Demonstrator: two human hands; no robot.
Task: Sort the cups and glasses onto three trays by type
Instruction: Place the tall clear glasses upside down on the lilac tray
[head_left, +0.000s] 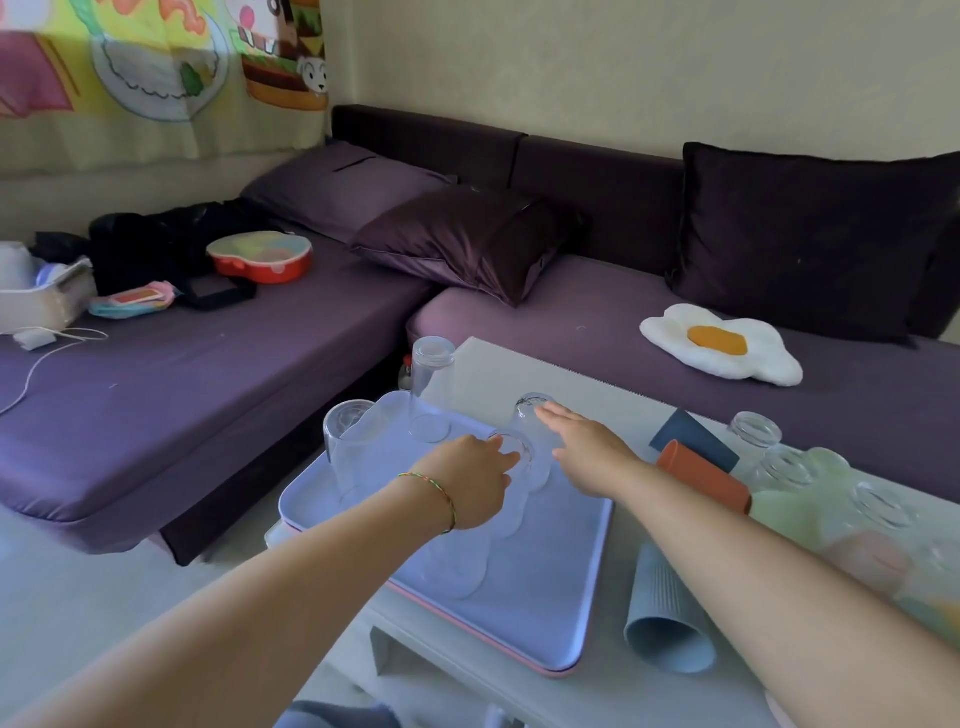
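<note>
Head view. The lavender tray lay on the white table and carried several inverted clear glasses, among them a tall glass at its far edge. The left hand curled its fingers around one clear glass near the tray's middle. The right hand was spread flat, fingers straight, its tips at the top of a neighbouring glass; whether they touched could not be told. An orange cup, a dark blue cup and a ribbed pale blue cup lay on the table to the right, unsorted. The step in hand appeared to be grouping the clear glasses. The next move probably called for closing the right fingers round the neighbouring glass and setting it upright beside its kind without knocking the others.
</note>
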